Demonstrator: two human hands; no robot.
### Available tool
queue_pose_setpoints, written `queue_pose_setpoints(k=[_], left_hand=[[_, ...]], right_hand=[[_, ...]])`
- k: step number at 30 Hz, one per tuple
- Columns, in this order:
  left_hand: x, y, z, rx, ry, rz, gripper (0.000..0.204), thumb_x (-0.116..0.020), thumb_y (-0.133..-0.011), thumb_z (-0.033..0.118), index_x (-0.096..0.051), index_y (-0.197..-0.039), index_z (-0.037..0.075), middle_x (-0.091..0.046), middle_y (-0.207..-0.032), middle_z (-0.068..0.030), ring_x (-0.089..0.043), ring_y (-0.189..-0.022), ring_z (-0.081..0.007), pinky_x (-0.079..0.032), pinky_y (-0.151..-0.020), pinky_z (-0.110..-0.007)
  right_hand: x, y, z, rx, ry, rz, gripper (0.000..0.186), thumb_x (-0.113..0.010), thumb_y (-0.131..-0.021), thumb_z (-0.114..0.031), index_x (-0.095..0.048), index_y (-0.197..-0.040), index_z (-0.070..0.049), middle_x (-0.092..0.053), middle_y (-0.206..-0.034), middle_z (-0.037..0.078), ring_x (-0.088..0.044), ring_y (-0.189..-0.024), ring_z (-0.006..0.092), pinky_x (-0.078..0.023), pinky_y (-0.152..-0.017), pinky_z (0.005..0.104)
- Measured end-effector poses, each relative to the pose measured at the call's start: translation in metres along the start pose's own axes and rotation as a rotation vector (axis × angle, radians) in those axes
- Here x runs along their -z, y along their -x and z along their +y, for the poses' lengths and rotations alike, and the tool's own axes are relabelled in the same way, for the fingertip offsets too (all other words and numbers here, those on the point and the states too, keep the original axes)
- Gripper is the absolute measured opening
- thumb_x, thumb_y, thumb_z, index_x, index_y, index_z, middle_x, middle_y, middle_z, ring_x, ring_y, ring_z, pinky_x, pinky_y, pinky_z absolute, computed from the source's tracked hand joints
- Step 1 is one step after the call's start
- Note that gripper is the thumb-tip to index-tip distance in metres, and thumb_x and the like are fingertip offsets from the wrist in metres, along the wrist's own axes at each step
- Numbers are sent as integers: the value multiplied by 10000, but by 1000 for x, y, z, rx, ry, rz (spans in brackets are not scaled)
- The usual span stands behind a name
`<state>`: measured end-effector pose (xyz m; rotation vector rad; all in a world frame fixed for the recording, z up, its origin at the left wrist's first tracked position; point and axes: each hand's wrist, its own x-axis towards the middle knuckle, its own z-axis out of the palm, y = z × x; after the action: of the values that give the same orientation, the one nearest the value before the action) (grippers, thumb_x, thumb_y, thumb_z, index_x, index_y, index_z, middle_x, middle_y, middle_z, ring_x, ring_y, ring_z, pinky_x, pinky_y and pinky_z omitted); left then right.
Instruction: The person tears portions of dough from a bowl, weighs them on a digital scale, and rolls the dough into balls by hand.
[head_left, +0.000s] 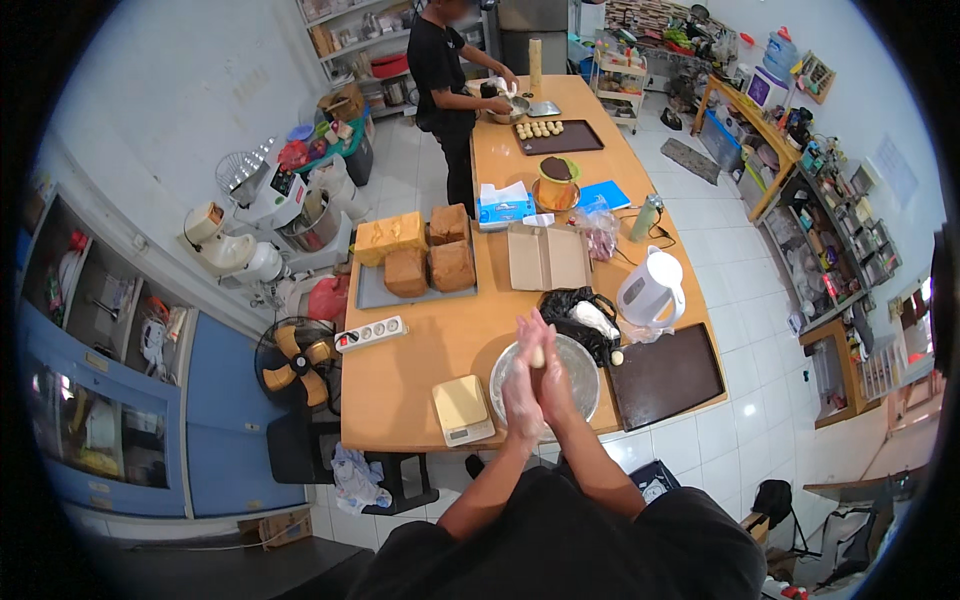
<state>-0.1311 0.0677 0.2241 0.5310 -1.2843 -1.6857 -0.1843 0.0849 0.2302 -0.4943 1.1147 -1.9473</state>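
My left hand [519, 392] and my right hand [555, 388] are pressed palm to palm, with a small pale dough ball [538, 357] between them. White residue coats the fingers. Below them lies a wide metal bowl [584, 362], its inside partly hidden by the hands. Just right of the bowl, another small dough ball [617, 357] rests by the corner of a dark baking tray [668, 380]. A black plastic bag [566, 303] with a white mass of dough [594, 318] in it lies beyond the bowl. To the left sits a kitchen scale [463, 408].
Bread loaves [405, 271] fill a tray at the left, near a white power strip [371, 333]. A white electric kettle [652, 288] and an open cardboard box [549, 257] stand farther back. A co-worker [440, 80] handles a bowl beside a tray of several dough balls [540, 129].
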Motion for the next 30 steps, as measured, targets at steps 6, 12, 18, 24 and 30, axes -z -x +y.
queue_pose_setpoints(k=[6,12,18,24,30], left_hand=[[-6,-15,-6,29,146,412,590,-243,-1025,408,-344,-1429,-11,-334,-1485,-122,-294,-1381,-239,-243,-1137,-361],[-8,12,-8,118,314,113,719,-248,-992,522,-266,-1456,-27,-282,-1510,-179,-236,-1414,-261,-202,-1147,-352],[-5,-15,17,64,225,346,616,-271,-1011,421,-345,-1420,-34,-359,-1471,-147,-335,-1350,-254,-216,-1139,-366],[-2,-11,-1,63,40,366,605,-291,-1007,406,-313,-1441,-15,-338,-1487,-156,-300,-1381,-263,-207,-1152,-375],[4,-1,2,77,533,234,639,-218,-1015,432,-246,-1467,-19,-253,-1530,-164,-252,-1410,-275,-190,-1160,-381]], right_hand=[[8,10,7,-27,-140,-259,644,-286,-1013,-490,-419,-1377,24,-460,-1399,169,-425,-1305,273,-282,-1114,357],[5,-7,2,94,194,26,584,-290,-1025,-455,-455,-1371,-15,-354,-1481,150,-325,-1368,242,-237,-1129,356],[8,8,23,-106,-19,-177,577,-317,-1029,-414,-360,-1428,1,-361,-1482,136,-343,-1358,213,-229,-1137,343],[-4,-6,15,-66,-226,-109,548,-352,-1028,-371,-377,-1405,25,-434,-1420,141,-389,-1320,213,-296,-1099,344],[2,-8,14,-36,-134,-217,593,-281,-1029,-428,-337,-1435,0,-354,-1482,144,-280,-1399,222,-192,-1159,350]])
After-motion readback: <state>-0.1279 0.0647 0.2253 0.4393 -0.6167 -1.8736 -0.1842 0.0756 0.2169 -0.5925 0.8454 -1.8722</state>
